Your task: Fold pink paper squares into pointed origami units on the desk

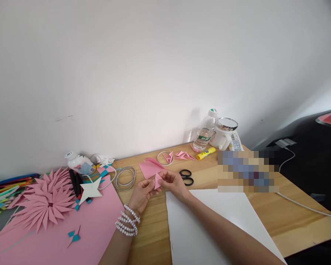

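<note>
A folded pink paper piece (pixel 157 181) is being held over the wooden table (pixel 147 228), fingertips of the left hand (pixel 142 191) and right hand (pixel 174 185) pinching it from both sides, apparently to steady it. Black-handled scissors (pixel 187 178) and a yellow glue stick (pixel 206 153) are lying nearby, probably for easy reach.

Craft workspace: wooden desk (pixel 149 228), scissors (pixel 187 177), glue stick (pixel 206 153), folded pink paper (pixel 157 180).
</note>
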Demonstrator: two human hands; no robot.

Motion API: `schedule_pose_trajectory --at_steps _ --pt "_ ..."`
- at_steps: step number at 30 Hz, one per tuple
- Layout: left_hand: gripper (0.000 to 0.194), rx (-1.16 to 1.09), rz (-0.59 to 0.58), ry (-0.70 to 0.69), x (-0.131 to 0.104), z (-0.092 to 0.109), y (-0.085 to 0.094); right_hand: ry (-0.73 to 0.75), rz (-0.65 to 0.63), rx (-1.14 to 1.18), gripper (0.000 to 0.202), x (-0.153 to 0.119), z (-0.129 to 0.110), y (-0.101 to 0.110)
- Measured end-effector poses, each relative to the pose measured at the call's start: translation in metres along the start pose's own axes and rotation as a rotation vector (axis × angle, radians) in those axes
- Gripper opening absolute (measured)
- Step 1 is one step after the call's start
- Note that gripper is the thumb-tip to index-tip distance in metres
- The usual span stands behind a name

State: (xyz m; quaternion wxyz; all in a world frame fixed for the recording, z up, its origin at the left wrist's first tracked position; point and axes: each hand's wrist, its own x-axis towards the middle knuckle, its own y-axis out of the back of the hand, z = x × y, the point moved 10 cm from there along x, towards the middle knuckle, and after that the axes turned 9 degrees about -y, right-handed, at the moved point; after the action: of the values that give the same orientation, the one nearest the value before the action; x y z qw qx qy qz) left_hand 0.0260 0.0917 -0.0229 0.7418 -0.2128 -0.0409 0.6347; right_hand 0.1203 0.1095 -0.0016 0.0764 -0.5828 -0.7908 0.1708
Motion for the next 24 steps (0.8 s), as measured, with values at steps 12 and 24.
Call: schedule_pose_trajectory --at_steps 12,24 --pt "0.030 0.059 -0.052 0.104 -0.004 -0.009 -0.006 -0.017 0.045 -0.062 0.020 -0.002 -0.003 0.003" --pt "0.023 -0.063 -0.053 0.181 -0.004 -0.017 -0.006 -0.034 0.076 -0.011 0.021 0.001 0.001 0.008"
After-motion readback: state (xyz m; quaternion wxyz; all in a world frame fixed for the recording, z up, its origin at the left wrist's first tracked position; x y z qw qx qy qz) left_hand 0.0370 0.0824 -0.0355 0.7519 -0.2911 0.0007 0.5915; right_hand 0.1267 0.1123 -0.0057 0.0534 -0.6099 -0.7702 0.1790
